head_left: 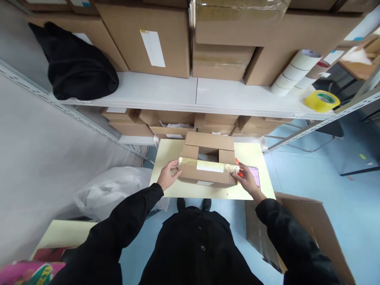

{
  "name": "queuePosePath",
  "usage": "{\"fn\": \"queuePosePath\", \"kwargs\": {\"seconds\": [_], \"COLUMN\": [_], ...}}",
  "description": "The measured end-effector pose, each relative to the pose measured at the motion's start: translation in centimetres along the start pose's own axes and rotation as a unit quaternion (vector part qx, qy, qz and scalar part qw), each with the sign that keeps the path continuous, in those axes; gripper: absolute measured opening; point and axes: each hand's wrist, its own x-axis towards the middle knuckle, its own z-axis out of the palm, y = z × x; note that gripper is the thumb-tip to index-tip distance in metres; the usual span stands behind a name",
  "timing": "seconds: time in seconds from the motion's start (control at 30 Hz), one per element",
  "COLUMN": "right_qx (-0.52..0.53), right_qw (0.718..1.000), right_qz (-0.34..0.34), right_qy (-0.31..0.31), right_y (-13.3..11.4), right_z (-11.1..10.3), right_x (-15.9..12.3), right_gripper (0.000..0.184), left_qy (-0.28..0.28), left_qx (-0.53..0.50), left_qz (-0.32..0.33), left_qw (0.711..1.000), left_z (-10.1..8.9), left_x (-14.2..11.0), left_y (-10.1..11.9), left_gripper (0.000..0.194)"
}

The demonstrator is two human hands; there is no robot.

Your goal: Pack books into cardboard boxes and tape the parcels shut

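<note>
A small cardboard box point(204, 178) sits on the pale yellow table in the head view, its top partly open. Clear tape and a white label point(210, 166) run along its near flap. My left hand point(168, 175) holds the left end of that flap, fingers and thumb at the corner. On the right end, the fingers of my right hand point(247, 180) grip the taped corner. Something clear lies inside the box, too hidden to name. Beside my right hand are a red-orange object, partly covered, and a flat thing with a pink face point(254, 176).
A shelf point(166, 93) behind the table bears large cartons point(154, 47), a black cloth bundle point(80, 63), white label rolls point(292, 75) and a yellow tape roll point(322, 101). An open carton point(308, 225) stands at right; a white plastic bag point(115, 188) lies left.
</note>
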Motion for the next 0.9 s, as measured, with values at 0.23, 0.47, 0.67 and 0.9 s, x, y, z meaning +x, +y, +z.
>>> {"fn": "queuePosePath", "kwargs": {"seconds": [0.23,0.47,0.67,0.9], "right_qx": [0.048,-0.055,-0.096,0.088], "right_qw": [0.998,0.998,0.992,0.987], "right_qz": [0.038,0.035,0.012,0.119], "right_qy": [0.028,-0.012,-0.081,-0.058], "right_y": [-0.8,-1.3,-1.9,-5.4], "right_z": [1.2,0.8,-0.9,-1.0], "right_x": [2.3,4.1,8.1,13.6], "right_gripper": [0.081,0.090,0.082,0.074], "left_qy": [0.053,-0.016,-0.035,-0.016], "left_qx": [-0.034,0.164,0.188,0.205], "left_qz": [-0.066,0.079,0.088,0.093], "left_qw": [0.996,0.983,0.977,0.974], "left_z": [-0.3,-1.4,-1.2,-0.7], "left_x": [-0.4,0.9,0.5,0.0], "left_y": [-0.5,0.2,0.0,-0.1], "left_gripper": [0.050,0.034,0.039,0.038]}}
